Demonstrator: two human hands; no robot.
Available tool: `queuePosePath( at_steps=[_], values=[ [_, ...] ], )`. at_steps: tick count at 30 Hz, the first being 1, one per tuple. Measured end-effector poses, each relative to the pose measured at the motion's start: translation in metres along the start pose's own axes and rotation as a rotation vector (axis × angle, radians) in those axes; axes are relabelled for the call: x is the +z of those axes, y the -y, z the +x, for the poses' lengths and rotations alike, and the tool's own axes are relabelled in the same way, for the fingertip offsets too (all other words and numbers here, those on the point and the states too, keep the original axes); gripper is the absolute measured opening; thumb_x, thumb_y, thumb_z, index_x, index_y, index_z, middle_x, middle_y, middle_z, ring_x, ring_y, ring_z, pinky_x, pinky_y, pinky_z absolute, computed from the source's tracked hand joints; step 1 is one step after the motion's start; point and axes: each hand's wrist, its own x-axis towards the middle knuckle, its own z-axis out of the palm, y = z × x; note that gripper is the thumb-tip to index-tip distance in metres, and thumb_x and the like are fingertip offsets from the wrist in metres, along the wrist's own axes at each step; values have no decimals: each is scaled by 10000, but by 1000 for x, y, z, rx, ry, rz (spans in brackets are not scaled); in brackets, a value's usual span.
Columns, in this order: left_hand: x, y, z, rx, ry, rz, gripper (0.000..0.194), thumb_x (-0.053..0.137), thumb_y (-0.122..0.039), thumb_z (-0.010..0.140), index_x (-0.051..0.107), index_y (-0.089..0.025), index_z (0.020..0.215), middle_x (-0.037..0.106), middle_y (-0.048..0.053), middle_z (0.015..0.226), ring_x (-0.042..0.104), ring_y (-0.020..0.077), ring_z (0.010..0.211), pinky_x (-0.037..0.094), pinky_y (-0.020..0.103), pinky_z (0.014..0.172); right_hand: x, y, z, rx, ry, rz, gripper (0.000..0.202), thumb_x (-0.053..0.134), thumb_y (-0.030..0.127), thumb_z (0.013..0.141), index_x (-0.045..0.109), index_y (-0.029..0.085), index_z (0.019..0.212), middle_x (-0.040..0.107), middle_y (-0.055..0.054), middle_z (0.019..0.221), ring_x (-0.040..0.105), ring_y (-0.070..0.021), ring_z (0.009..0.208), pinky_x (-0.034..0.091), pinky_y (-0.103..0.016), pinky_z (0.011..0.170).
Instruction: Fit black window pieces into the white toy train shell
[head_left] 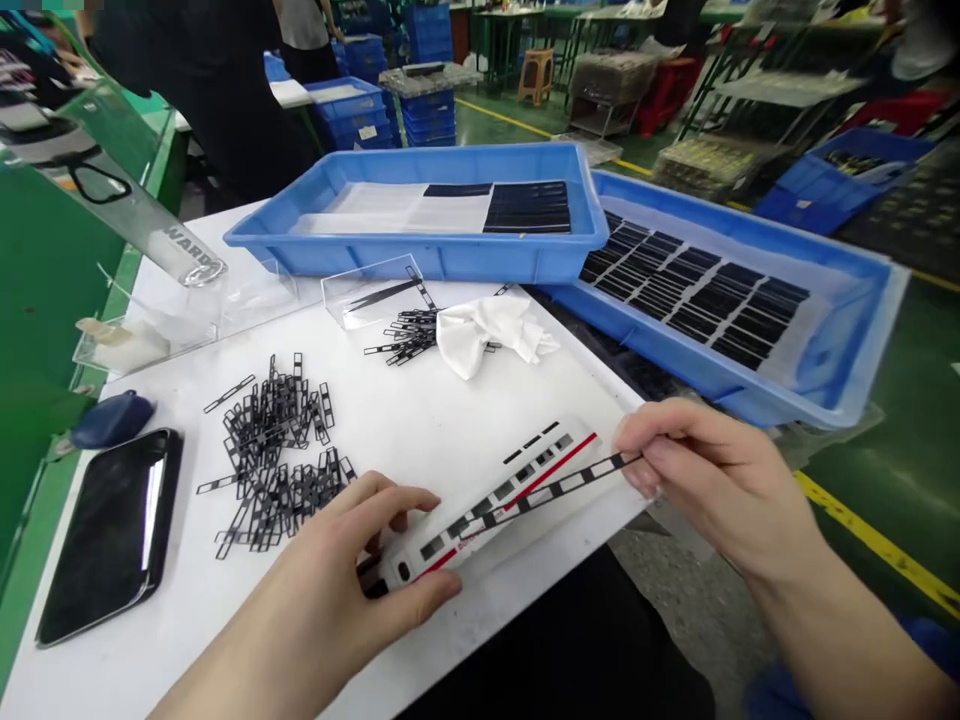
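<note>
A long white jig (495,500) with a red line and black slots lies on the white table (420,400) near its front edge. My left hand (360,570) grips the jig's near end, thumb and fingers around it. My right hand (705,470) pinches one end of a thin black ladder-like strip (555,490), which stretches along the jig's top. A heap of loose black frame pieces (277,450) sits just left of my left hand.
Two blue trays (420,255) (825,395) hold rows of black strips at the back and right. A white cloth (487,330), a smaller black pile (409,335), a clear box (375,290), a black phone (112,530) and a blue object (112,420) lie around.
</note>
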Motion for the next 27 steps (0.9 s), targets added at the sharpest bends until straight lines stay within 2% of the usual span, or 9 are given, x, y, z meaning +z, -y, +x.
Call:
queuePosePath(
  at_steps=[3,7,12,16,22,27],
  values=[
    [0,-5,0,-5,27,-27,359,769,-565,832,682,-370,1120,698,-12,1060,663,238,895,516,311,739,2,4,2,-16,-7,-107,203,556,220,1070,737,310,1085,650,9,832,571,-125,714,510,-222,636],
    [2,-3,1,14,73,-47,362,753,-581,845,658,-365,1120,731,-41,937,681,212,736,524,304,639,6,15,3,-41,0,-337,234,577,137,1022,732,312,1031,658,32,775,601,-115,664,489,-212,578],
    [5,-4,-1,55,22,-34,383,815,-507,822,704,-383,1166,770,-38,1087,732,239,912,583,312,750,16,26,1,-113,29,-663,258,583,118,955,725,332,981,756,45,858,670,-134,645,469,-253,513],
    [6,-6,-1,113,-33,-37,378,843,-512,798,741,-397,1142,786,-59,1074,742,232,905,589,288,720,21,26,2,-171,124,-694,236,583,171,958,727,353,1004,779,32,916,708,-175,712,517,-294,585],
    [5,-6,-2,106,-34,-47,413,830,-526,798,762,-374,1176,805,-38,1097,766,253,916,622,301,737,26,25,6,-216,137,-744,230,573,193,970,735,343,1036,770,16,893,657,-165,635,469,-317,546],
    [8,-6,-4,136,-57,-39,344,664,-540,946,746,-351,1221,801,-19,1137,757,240,990,617,299,808,33,26,7,-225,150,-751,213,574,170,974,736,298,1025,749,-5,888,651,-172,686,448,-338,583]
  ],
)
